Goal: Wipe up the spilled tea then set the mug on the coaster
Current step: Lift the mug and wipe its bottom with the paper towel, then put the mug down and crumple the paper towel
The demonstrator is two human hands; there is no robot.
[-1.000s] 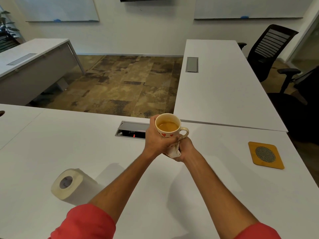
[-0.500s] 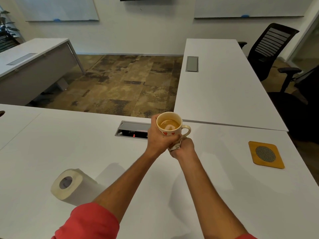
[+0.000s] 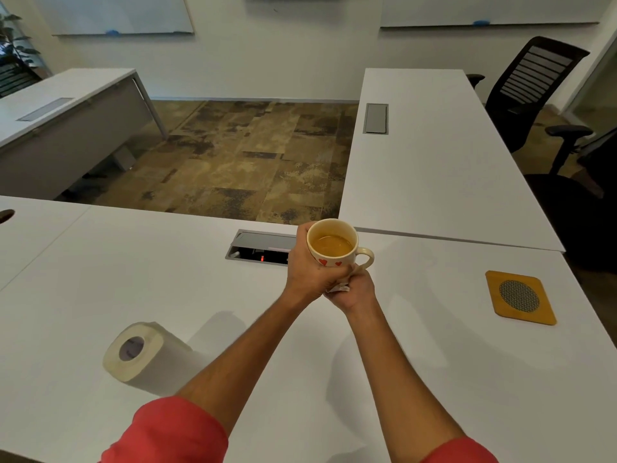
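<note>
White table [image 3: 434, 379]; coaster [image 3: 520, 297] far right; patchy brown carpet [image 3: 253, 162] beyond.

A broad white laminate table [image 3: 100, 279] carries a roll of white paper towel [image 3: 140, 354] lying on its side at near left and a mustard-yellow square coaster with a round grey mesh centre [image 3: 520, 297] at right. A grey recessed cable box [image 3: 260, 248] sits in the tabletop's far middle.
</note>
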